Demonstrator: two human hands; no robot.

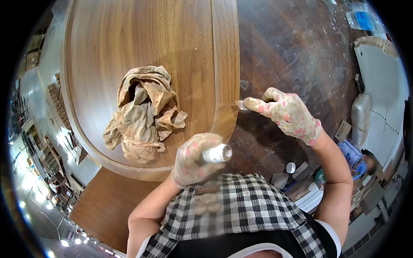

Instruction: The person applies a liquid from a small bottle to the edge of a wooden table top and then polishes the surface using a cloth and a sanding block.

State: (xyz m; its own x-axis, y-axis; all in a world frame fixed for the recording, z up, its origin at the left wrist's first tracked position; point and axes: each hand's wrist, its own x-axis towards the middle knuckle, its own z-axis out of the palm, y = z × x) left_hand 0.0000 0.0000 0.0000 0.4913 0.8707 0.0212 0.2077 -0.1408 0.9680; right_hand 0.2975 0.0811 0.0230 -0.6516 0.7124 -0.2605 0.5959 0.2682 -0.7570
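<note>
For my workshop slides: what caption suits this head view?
Gloved left hand holds a small bottle; gloved right hand works the oval wooden panel edge beside a crumpled rag.

I'm in a woodworking shop, a big factory-like one: under me lies a large rounded wooden panel with a raised rim, resting on a dark desk scratched and smeared with pale dust. A stained rag lies crumpled on the panel, and I wear spotted work gloves and a checked apron. Off to my left, stacks of boards stand along a wide shiny floor, and small tubs and boxes crowd the floor at my right.
</note>
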